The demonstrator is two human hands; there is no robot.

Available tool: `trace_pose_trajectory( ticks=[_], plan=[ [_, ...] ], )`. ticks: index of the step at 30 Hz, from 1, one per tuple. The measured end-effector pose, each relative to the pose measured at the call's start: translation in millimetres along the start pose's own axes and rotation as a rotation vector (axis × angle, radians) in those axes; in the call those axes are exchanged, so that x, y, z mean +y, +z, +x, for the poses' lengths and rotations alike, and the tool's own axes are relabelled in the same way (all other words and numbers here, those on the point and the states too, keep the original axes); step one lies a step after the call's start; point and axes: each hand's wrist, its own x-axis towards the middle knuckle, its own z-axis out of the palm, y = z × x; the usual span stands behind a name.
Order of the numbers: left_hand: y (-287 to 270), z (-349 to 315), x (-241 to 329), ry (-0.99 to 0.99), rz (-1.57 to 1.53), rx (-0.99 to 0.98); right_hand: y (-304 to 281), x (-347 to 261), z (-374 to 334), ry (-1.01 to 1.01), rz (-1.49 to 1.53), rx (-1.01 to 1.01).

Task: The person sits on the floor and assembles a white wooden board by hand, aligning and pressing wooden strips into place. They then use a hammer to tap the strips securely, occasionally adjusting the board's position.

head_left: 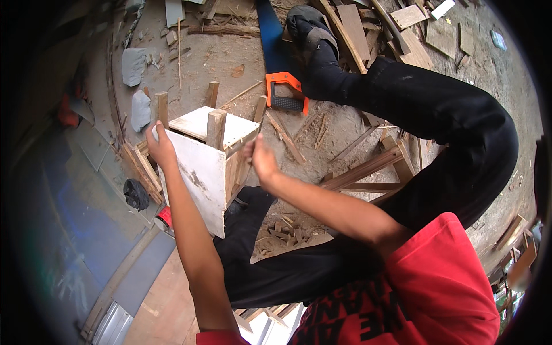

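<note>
- Wooden stool, upended with its legs pointing up, stands on the dirt ground between the person's knees; it has white-painted panels on the side and on the inner board, and bare wooden posts rise at its corners.
- Dirt ground spreads around it, littered with offcuts, slats and shavings, thickest toward the upper right.
- The person's black-trousered leg stretches up the right of the view, its shoe resting near the top among the scrap wood.
- Red shirt fills the lower right corner.
- Left hand is closed around the upper left corner of the stool, fingers wrapped over the edge of the white side panel, just below a wooden post.
- Right hand is bunched into a loose fist at the stool's right edge, touching or just off the wood; whether it pinches something small I cannot tell.
- Handsaw lies on the ground beyond the stool, its blue blade running up toward the shoe and its orange handle nearest the stool, apart from both hands.
- Grey stones lie on the ground to the upper left, well apart from the stool.
- A small black object sits on the ground left of the stool, near a red-and-white can.
</note>
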Motion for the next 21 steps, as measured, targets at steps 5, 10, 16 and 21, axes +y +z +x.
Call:
trace_pose_trajectory(
  ticks=[5, 10, 16, 21],
  plan=[
    [3, 0, -4, 0.006, 0.047, 0.044, -4, -129, 13, -0.307, 0.243, 0.065],
    [6, 2, -10, 0.012, 0.079, 0.072, 48, -208, -37, -0.714, 0.100, -0.247],
    [7, 1, -29, 0.059, 0.115, 0.169, 115, -160, -72, -0.970, -0.575, -0.508],
    [2, -1, -10, -0.017, 0.134, 0.174, 106, -94, -49, -1.158, -1.734, -0.252]
  ],
)
